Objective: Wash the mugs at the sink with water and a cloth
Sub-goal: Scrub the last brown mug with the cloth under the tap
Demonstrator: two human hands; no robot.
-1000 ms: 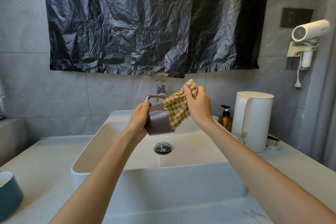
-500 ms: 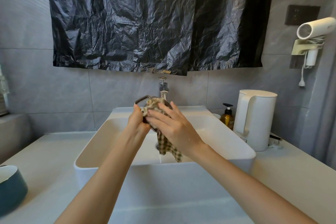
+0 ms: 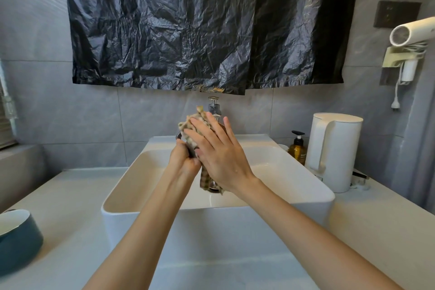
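Over the white sink, my left hand grips a brown mug that is almost wholly hidden. My right hand lies over it with spread, fairly straight fingers and presses a yellow checked cloth against the mug. The cloth's tail hangs below my right palm toward the drain. The faucet stands just behind the hands; no running water shows. A second, teal mug with a white inside sits on the counter at far left.
A white kettle and an amber soap bottle stand right of the sink. A hair dryer hangs on the right wall. Black plastic sheet covers the wall above the faucet. Pale counter surrounds the basin.
My right hand brought the cloth down from above the mug and now spreads over it, sliding up and right. The left hand keeps hold of the mug and has tilted it.
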